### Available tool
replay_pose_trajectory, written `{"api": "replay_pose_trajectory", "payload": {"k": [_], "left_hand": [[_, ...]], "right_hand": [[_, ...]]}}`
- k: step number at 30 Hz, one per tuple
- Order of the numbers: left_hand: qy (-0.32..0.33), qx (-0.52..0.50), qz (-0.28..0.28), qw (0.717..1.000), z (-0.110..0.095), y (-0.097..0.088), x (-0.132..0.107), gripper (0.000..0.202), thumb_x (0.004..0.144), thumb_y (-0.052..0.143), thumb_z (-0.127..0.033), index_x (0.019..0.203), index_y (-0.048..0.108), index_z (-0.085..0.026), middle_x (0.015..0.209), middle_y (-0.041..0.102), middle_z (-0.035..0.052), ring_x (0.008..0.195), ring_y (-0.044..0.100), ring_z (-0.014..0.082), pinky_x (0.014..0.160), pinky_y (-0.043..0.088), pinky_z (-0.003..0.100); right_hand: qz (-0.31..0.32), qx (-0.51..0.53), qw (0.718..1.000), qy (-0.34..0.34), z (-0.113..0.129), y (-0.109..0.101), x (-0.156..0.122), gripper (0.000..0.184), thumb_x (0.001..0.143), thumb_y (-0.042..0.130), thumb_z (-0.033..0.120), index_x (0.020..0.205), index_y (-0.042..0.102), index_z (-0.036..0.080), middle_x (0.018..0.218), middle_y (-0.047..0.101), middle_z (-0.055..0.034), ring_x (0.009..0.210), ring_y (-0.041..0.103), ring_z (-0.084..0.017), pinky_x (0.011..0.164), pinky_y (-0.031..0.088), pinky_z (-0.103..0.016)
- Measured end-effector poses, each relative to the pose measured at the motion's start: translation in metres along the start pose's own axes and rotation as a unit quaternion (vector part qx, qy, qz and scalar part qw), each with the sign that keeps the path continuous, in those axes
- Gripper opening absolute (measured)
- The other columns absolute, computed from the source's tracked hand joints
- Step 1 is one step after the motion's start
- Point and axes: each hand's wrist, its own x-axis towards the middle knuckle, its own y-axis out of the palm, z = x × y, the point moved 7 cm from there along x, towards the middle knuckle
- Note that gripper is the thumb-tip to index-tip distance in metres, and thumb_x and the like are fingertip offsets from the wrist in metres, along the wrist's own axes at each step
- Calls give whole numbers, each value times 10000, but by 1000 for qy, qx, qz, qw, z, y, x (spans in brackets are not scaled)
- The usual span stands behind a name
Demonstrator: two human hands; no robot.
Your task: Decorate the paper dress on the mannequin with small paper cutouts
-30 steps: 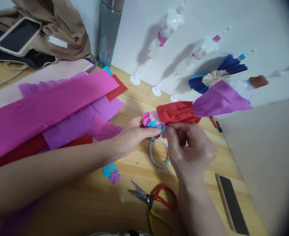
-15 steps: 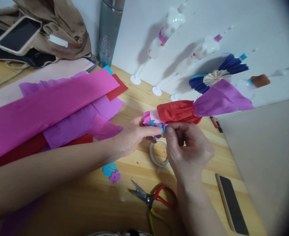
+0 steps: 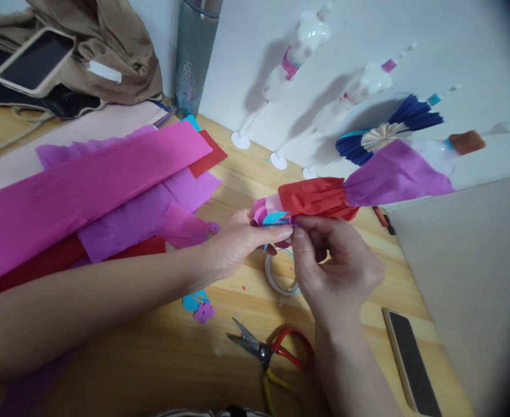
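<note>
A paper-dressed bottle figure (image 3: 318, 194) lies slanted in front of me, with red crepe paper, then purple paper and a brown top. At its near end, pink paper carries a curled blue paper strip (image 3: 275, 218). My left hand (image 3: 248, 234) is closed around that pink end, thumb pressed on top. The fingertips of my right hand (image 3: 335, 252) pinch small paper bits beside the left thumb; exactly what they grip is partly hidden. A roll of tape (image 3: 270, 278) lies on the table below the hands.
Open scissors (image 3: 263, 353) lie nearest me, beside a purple paper flower (image 3: 203, 313). A phone (image 3: 413, 362) rests on the right. Pink crepe paper (image 3: 90, 197) covers the left. A tumbler (image 3: 196, 63) and several white bottle figures (image 3: 307, 40) stand by the wall.
The blue strip at the pink end has shifted and shows more of its flat face. My left thumb has slid slightly right, closer to my right fingertips. The view has shifted slightly.
</note>
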Motion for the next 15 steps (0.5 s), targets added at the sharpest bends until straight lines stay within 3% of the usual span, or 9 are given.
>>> {"api": "replay_pose_trajectory", "payload": {"k": [7, 15], "left_hand": [[17, 27, -9, 999, -5, -2, 0, 232, 709, 813, -244, 867, 671, -151, 792, 648, 21, 731, 580, 136, 685, 429, 280], [23, 50, -2, 998, -6, -1, 2, 245, 702, 821, -255, 859, 674, -139, 788, 655, 35, 707, 575, 131, 697, 432, 286]], "right_hand": [[11, -24, 998, -54, 2, 0, 5, 137, 888, 644, 127, 834, 671, 250, 613, 588, 36, 481, 475, -128, 470, 371, -290], [-6, -25, 1000, -10, -4, 1, 3, 107, 873, 627, 139, 797, 639, 213, 608, 548, 39, 474, 477, -117, 453, 367, -261]]}}
